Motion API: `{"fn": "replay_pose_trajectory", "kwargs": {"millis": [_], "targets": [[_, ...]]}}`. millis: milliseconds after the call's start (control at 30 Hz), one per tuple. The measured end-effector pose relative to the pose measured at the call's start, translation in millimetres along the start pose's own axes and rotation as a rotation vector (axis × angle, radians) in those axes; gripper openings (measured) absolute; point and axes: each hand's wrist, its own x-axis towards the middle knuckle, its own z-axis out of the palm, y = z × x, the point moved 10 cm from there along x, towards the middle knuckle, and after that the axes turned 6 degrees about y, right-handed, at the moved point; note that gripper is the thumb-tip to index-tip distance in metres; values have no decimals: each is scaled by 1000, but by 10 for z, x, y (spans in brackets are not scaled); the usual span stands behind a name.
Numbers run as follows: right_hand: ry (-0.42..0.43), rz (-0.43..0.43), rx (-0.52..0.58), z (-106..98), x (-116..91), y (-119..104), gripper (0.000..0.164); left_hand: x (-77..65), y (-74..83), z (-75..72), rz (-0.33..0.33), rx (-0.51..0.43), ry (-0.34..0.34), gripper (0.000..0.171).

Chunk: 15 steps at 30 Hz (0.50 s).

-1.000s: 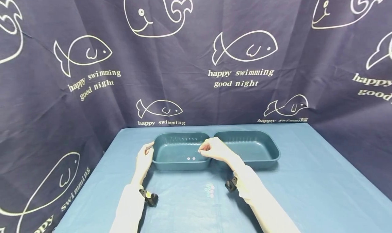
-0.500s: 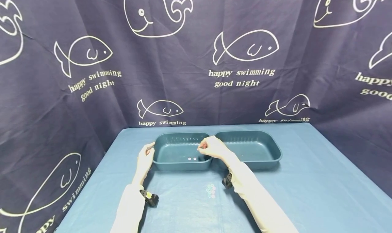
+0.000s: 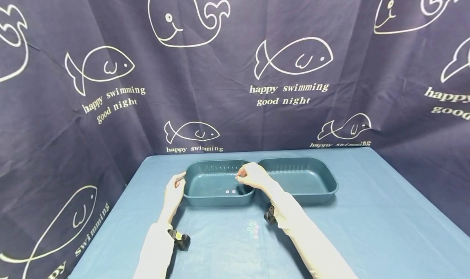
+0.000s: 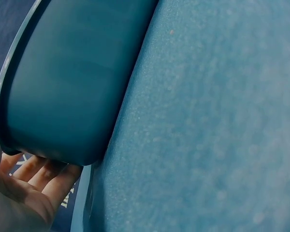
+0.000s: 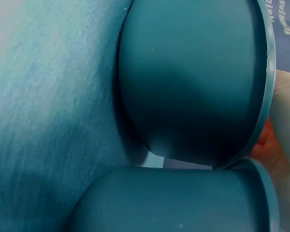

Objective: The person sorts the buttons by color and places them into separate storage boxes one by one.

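My left hand (image 3: 174, 193) holds the left end of a dark teal plastic bin (image 3: 220, 201). In the left wrist view its fingers (image 4: 55, 186) lie against the bin's end wall, just below the rim. Over this bin's right end hovers my right hand (image 3: 255, 176), thumb and fingertips brought together. Whether something small is pinched there cannot be made out. Two small pinkish discs (image 3: 230, 191) with dark centres lie on the bin's floor near its front wall. In the right wrist view the bin walls hide most of my right fingers.
A second teal bin (image 3: 312, 198) stands at the right, its corner close against the first. Several small pale green and pink ring-like pieces (image 3: 253, 230) lie clustered on the blue-covered table (image 3: 220, 246) in front. A dark printed curtain (image 3: 235, 107) hangs behind.
My right hand has shifted very slightly left above the bin, and the right forearm has swung inward a little. My left hand stays on the bin; the two discs lie as before.
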Motion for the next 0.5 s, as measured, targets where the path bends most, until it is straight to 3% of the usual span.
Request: {"fn": "replay_pose_trajectory", "kwargs": {"millis": [500], "targets": [[25,11,-8,53,61,-4,14,-26,44,-24,37,-2,14,34]]}}
